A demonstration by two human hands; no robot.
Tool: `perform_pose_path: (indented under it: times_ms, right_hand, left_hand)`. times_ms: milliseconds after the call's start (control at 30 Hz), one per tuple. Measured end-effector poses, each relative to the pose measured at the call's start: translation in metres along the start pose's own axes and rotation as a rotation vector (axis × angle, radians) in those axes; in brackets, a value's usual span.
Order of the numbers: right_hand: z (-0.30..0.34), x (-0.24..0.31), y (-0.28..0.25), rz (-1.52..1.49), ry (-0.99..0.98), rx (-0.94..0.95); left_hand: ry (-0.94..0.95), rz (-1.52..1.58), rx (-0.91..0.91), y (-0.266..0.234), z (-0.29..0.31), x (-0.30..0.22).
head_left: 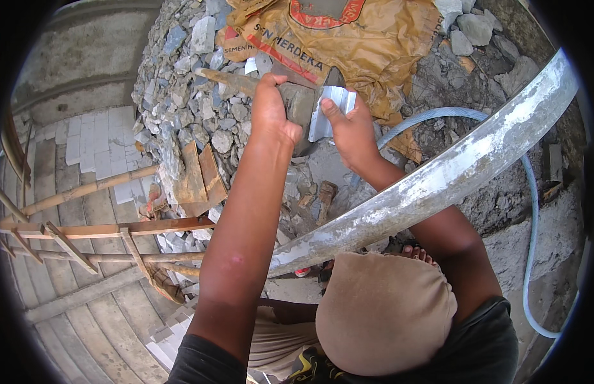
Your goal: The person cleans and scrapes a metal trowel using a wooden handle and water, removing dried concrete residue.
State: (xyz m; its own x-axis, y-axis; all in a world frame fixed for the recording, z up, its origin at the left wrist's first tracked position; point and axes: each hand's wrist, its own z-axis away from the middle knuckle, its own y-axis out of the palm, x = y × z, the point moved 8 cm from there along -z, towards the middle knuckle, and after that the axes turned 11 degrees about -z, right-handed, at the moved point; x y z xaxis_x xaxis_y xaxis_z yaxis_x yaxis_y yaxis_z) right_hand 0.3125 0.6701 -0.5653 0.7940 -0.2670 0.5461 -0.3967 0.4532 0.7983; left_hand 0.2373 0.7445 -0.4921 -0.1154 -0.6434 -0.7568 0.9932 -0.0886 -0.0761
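My left hand [271, 112] is closed around a tool with a pale wooden handle [225, 80] that sticks out to the left. Its broad grey-brown part [299, 105] lies between my two hands; the exact kind of tool is unclear. In my right hand [354, 131] is a short piece of bent silver sheet metal [336, 102], with my thumb pressed on its ridged face. The metal piece is against or very close to the tool's right end, where a dark edge [335, 78] shows. Some fingers of both hands are hidden.
A long, cement-smeared pole [425, 173] crosses above my right arm. Broken stones [182, 83] and a crumpled brown paper sack [380, 45] lie beyond my hands. A blue hose [534, 224] loops at right; wooden railing [105, 229] stands left. My knee [386, 313] is below.
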Motion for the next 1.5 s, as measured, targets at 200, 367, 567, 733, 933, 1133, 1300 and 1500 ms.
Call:
perform_pose_path:
  times_ms: [200, 367, 567, 733, 933, 1133, 1300, 1500]
  right_hand:
    - [0.009, 0.028, 0.017, 0.377, -0.195, 0.120]
    - [-0.019, 0.041, 0.010, 0.335, -0.274, 0.133]
    - [0.007, 0.042, 0.028, 0.517, -0.423, 0.327]
    - [0.001, 0.027, 0.019, 0.494, -0.360, 0.318]
    - [-0.047, 0.009, -0.066, 0.348, -0.234, -0.055]
    - [-0.034, -0.007, -0.040, 0.265, -0.217, -0.013]
    - [-0.048, -0.010, -0.050, 0.170, -0.151, -0.035]
    - [-0.050, -0.010, -0.053, 0.274, -0.094, -0.063]
  left_hand:
    - [-0.040, 0.027, -0.024, -0.005, 0.000, 0.004]
    - [-0.029, -0.010, 0.000, -0.001, 0.000, 0.002]
    - [0.000, 0.002, 0.033, -0.007, -0.004, 0.002]
    - [0.010, -0.062, 0.000, -0.003, -0.002, -0.006]
    - [-0.038, -0.072, -0.022, 0.002, 0.008, 0.001]
    - [-0.011, -0.062, -0.053, -0.004, 0.004, 0.003]
    - [-0.053, -0.068, -0.052, -0.004, 0.001, 0.006]
    - [-0.069, -0.041, -0.114, -0.012, 0.002, 0.010]
